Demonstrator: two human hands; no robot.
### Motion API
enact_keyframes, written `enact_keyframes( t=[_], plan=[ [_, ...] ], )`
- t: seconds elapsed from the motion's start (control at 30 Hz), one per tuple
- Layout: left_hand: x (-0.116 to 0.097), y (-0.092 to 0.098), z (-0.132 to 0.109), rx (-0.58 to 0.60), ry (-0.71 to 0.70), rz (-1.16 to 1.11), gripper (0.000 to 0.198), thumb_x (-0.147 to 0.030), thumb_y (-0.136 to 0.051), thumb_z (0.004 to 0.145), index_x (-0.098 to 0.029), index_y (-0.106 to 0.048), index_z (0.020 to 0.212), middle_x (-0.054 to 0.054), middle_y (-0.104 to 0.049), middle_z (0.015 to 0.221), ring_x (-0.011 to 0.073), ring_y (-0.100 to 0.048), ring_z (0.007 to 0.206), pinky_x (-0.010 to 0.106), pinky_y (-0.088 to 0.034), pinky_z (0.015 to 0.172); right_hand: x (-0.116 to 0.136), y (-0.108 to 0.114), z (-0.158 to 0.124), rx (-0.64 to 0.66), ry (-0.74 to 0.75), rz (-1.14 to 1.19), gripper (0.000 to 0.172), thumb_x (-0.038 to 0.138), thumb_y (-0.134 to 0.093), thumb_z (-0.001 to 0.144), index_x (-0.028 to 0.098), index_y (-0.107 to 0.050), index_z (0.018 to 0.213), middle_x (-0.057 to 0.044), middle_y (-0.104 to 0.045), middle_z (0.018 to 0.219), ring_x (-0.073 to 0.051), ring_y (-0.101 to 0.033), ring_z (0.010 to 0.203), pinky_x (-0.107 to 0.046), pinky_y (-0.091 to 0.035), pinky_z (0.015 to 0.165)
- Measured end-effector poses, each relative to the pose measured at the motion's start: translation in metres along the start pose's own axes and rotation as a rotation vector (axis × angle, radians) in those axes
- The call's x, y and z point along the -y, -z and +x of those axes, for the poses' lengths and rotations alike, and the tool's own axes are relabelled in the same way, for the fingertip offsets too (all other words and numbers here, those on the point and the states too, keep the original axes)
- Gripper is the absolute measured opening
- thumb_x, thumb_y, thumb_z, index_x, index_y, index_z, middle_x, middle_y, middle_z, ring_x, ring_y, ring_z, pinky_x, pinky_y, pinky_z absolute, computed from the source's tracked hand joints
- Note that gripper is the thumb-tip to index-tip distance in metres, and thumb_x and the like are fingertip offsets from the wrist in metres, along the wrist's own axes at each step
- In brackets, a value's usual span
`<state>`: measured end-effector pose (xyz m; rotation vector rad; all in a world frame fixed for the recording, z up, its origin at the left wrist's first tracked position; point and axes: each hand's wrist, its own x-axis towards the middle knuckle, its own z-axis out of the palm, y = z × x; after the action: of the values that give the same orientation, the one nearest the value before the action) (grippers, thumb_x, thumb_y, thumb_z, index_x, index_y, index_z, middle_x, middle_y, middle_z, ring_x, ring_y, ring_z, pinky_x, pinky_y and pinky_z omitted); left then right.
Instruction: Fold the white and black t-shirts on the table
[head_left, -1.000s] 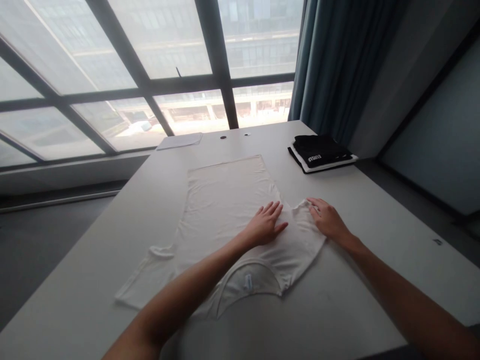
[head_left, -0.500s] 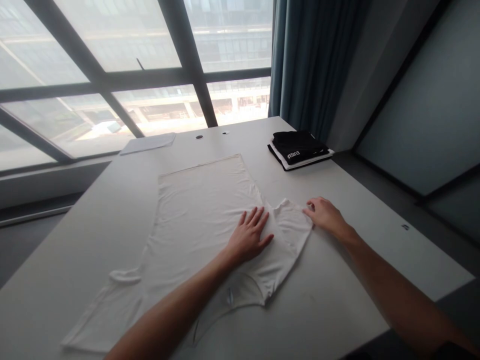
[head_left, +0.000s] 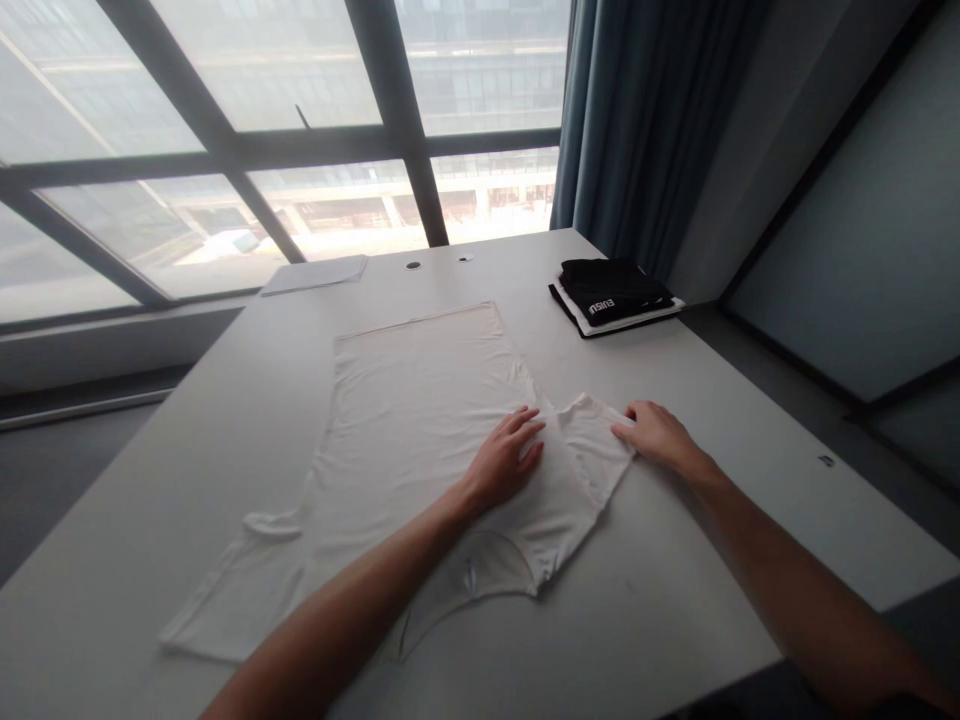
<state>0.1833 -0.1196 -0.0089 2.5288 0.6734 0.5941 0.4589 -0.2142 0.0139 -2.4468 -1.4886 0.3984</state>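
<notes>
A white T-shirt [head_left: 412, 390] lies spread on the white table [head_left: 720, 560], its hem towards the window and its neckline [head_left: 495, 570] facing me. My left hand [head_left: 504, 458] rests palm down on the shirt near its right shoulder, fingers loosely extended and thumb apart. At the outer edge of the right sleeve [head_left: 592, 435], my right hand [head_left: 656, 435] pinches the fabric between thumb and fingers. The other sleeve [head_left: 232, 590] lies out to the left, with a raised fold at its underarm. My left forearm covers part of the collar side.
A folded stack of black and white clothes [head_left: 615, 292] sits near the table's far right edge. White sheets [head_left: 315, 274] lie at the far left corner. Behind the table are a large window [head_left: 322, 80] and a blue curtain [head_left: 637, 130].
My right thumb and fingers have closed further onto the sleeve edge. My left hand's fingers are less spread. The whole view has shifted slightly.
</notes>
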Motion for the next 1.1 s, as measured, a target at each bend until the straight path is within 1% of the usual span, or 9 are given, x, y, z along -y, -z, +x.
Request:
enact_keyframes(
  t=[0.13,0.2,0.33,0.43,0.53,0.7,0.9,1.0,1.1],
  plan=[
    [-0.003,0.005,0.002,-0.111,0.036,-0.288,0.03,-0.03,-0.05,0.097,-0.021,-0.069,0.119,0.009,-0.061,0.137,0.0249,-0.053,0.131,0.045,-0.04,0.115,0.003,0.0,0.001,-0.036,0.004,0.094,0.006,0.026,-0.06,0.072,0.02,-0.06,0.07,-0.003,-0.065,0.073,-0.017,-0.056,0.067,-0.027,-0.033,0.058],
    [-0.006,0.008,0.003,-0.115,0.13,-0.563,0.03,-0.035,-0.054,0.096,-0.019,-0.07,0.116,0.012,-0.063,0.132,0.0274,-0.057,0.127,0.047,-0.042,0.112,0.005,0.001,0.002,-0.038,0.025,0.2,0.006,0.025,-0.06,0.069,0.02,-0.056,0.067,-0.001,-0.061,0.068,-0.016,-0.053,0.065,-0.026,-0.033,0.058],
    [-0.01,0.012,0.005,0.044,0.393,-1.26,0.045,-0.049,-0.049,0.098,-0.018,-0.061,0.13,0.015,-0.055,0.145,0.0312,-0.055,0.131,0.052,-0.042,0.11,0.016,0.005,-0.001,-0.064,0.089,0.455,0.012,0.028,-0.06,0.066,0.021,-0.05,0.063,0.003,-0.052,0.063,-0.015,-0.047,0.062,-0.026,-0.033,0.057],
    [-0.01,0.014,0.006,0.167,0.485,-1.521,0.053,-0.055,-0.039,0.101,-0.018,-0.059,0.132,0.015,-0.05,0.15,0.0298,-0.05,0.136,0.051,-0.035,0.116,0.028,0.009,-0.01,-0.112,0.176,0.599,0.016,0.032,-0.061,0.069,0.021,-0.05,0.065,0.004,-0.049,0.065,-0.014,-0.046,0.064,-0.026,-0.035,0.059],
    [-0.01,0.015,0.007,0.25,0.523,-1.64,0.06,-0.06,-0.031,0.102,-0.015,-0.058,0.133,0.016,-0.05,0.15,0.0287,-0.048,0.138,0.05,-0.03,0.119,0.04,0.009,-0.021,-0.12,0.246,0.718,0.019,0.034,-0.063,0.074,0.021,-0.051,0.07,0.005,-0.05,0.068,-0.014,-0.047,0.067,-0.026,-0.037,0.063],
    [-0.008,0.014,0.007,0.286,0.562,-1.714,0.066,-0.064,-0.028,0.101,-0.014,-0.055,0.135,0.018,-0.046,0.153,0.0281,-0.045,0.14,0.048,-0.03,0.119,0.056,0.005,-0.034,-0.072,0.311,0.829,0.025,0.033,-0.067,0.077,0.021,-0.047,0.068,0.006,-0.045,0.066,-0.013,-0.044,0.065,-0.025,-0.035,0.061],
    [-0.008,0.011,0.007,0.191,0.575,-1.864,0.061,-0.055,-0.045,0.101,-0.008,-0.051,0.14,0.023,-0.045,0.151,0.0306,-0.05,0.135,0.045,-0.034,0.115,0.067,-0.007,-0.043,-0.063,0.384,0.892,0.022,0.03,-0.069,0.079,0.021,-0.051,0.071,0.004,-0.05,0.069,-0.013,-0.047,0.066,-0.026,-0.04,0.063],
    [-0.01,0.011,0.008,0.138,0.556,-1.851,0.059,-0.051,-0.053,0.1,-0.015,-0.046,0.146,0.019,-0.051,0.146,0.03,-0.059,0.125,0.047,-0.044,0.107,0.075,-0.015,-0.05,0.09,0.455,0.977,0.017,0.029,-0.072,0.079,0.02,-0.059,0.083,0.0,-0.062,0.085,-0.015,-0.057,0.074,-0.026,-0.046,0.067],
    [-0.011,0.011,0.007,0.054,0.586,-1.729,0.065,-0.04,-0.065,0.094,-0.022,-0.04,0.152,0.014,-0.061,0.135,0.0246,-0.066,0.112,0.038,-0.05,0.099,0.079,-0.018,-0.053,0.306,0.527,1.061,0.023,0.032,-0.069,0.083,0.019,-0.066,0.102,-0.007,-0.068,0.109,-0.02,-0.065,0.093,-0.032,-0.053,0.079]
  ],
)
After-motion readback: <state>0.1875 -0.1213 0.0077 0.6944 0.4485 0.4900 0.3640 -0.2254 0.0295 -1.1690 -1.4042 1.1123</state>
